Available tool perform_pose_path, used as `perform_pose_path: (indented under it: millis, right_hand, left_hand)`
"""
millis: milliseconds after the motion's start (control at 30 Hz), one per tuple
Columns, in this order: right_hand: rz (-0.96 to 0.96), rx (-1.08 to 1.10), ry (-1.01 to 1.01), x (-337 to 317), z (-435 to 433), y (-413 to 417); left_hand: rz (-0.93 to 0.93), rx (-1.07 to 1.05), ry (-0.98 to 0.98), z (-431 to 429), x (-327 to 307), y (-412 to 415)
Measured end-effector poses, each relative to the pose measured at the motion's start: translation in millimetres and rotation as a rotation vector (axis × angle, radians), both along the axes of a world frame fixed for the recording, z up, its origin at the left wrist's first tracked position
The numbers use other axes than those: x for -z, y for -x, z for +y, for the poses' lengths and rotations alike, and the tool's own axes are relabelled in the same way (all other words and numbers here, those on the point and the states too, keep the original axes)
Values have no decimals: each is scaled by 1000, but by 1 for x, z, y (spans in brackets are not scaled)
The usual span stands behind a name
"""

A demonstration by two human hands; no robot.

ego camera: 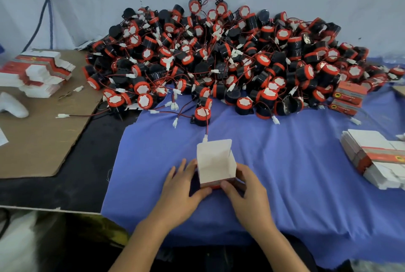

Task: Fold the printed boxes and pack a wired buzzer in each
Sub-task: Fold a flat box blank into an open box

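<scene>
Both forearms come in from the bottom edge and converge mid-surface. The left hand [184, 186] grips the left side of the white cardboard box [215, 162], fingers laid up along its wall, thumb curled at the front lower edge. The right hand [247, 190] mirrors it on the right side, thumb pinching the same orange-red edge, fingers wrapped behind. The box stands upright on the blue cloth [295, 184], lid flap open and tilted back, white inside showing. Can't tell what's in it.

Counts:
- 1 box in the hands.
- 2 closed orange-red printed boxes [348, 98], touching each other, at the right end of the pile.
- 2 stacks of flat blanks: the right stack of flat box blanks [372, 157] on the cloth, and the left stack of flat box blanks [37, 72] on a brown cardboard sheet [43, 135] that lies on the dark surface [83, 179].
- Heap of black cylindrical buzzers with orange-red rims [219, 56]: too many to count, piled against the back wall, red-black wires and white plugs tangled through.
- 1 single buzzer [202, 114] at the heap's front edge, its wire running to a white connector [205, 139] just beside the lid's far edge.
- 1 white plastic object [13, 105] on the cardboard at far left, shape unclear.
</scene>
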State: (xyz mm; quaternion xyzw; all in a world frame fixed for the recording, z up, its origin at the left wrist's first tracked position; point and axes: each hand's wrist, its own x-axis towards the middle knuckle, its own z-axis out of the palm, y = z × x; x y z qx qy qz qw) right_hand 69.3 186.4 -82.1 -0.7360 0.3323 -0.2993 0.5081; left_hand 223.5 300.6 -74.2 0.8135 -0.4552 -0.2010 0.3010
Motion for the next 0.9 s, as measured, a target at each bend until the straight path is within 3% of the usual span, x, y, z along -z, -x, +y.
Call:
perform_pose_path:
  millis: [167,267,333,433,633,700,900]
  right_hand:
    - [-65,-77,-265,-17,-14,10]
    - [-199,23,-473,-31,-43,4]
    - [-198,10,-493,-40,-62,-16]
    - [-117,-46,-433,-42,-91,-64]
    - [286,-204,-127,-35,-131,-149]
    - [318,-219,-15,-31,-135,-161]
    - [319,-139,230,-52,-162,-169]
  left_hand:
    - [269,34,-72,20,-19,-26]
    - [479,-84,128,17,-37,-47]
    - [488,-231,264,-1,-48,-59]
    - [479,-329,310,-49,-51,-74]
    - [473,-343,237,-133,-41,-92]
    - [466,-371,216,-147,-36,-100]
    - [731,-382,313,-160,-49,-118]
